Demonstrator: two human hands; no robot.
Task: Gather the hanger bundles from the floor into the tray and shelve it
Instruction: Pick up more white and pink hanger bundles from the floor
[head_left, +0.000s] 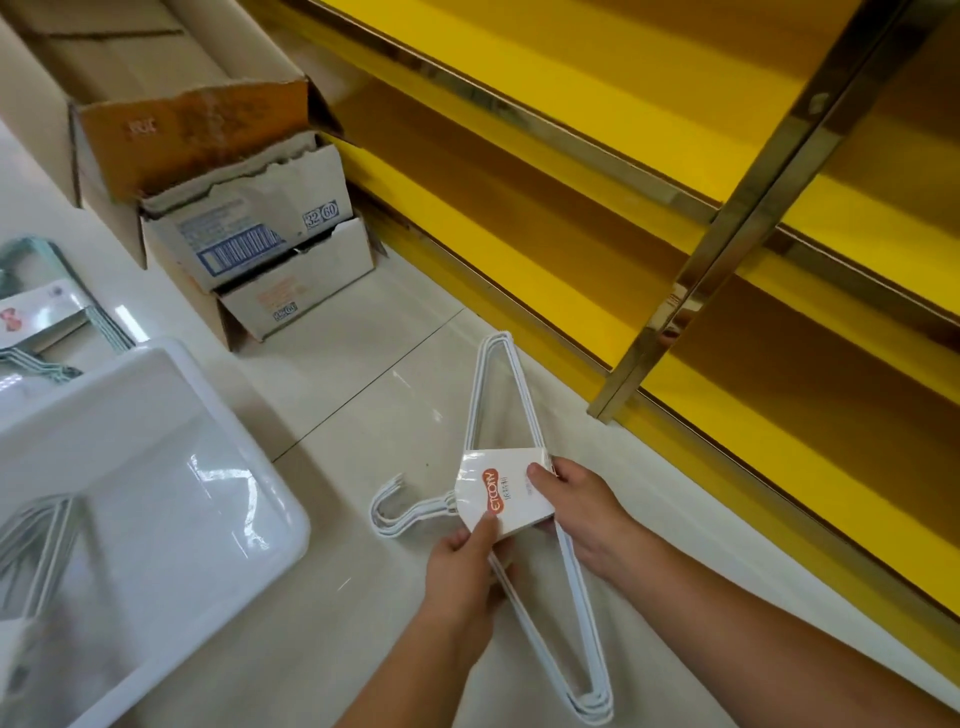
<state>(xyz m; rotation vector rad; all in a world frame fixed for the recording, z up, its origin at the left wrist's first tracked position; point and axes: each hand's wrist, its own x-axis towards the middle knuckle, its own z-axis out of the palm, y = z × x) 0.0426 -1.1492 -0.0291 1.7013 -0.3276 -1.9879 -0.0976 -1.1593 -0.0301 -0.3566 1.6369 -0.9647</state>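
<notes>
A bundle of white wire hangers (537, 582) with a white paper label is held above the floor, hooks pointing left. My left hand (465, 566) grips its lower edge with the thumb on the label. My right hand (582, 499) holds the label's right side. The white plastic tray (223, 431) sits on the floor at the left, and a bundle of green-white hangers (39, 545) lies inside it. More green hanger bundles (57, 312) lie on the floor beyond the tray at the far left.
Yellow shelves (623, 270) with metal edges and a metal upright (727, 249) run along the right. Stacked cardboard boxes (234, 208) stand at the back left. Pale floor tiles (363, 389) lie between tray and shelves.
</notes>
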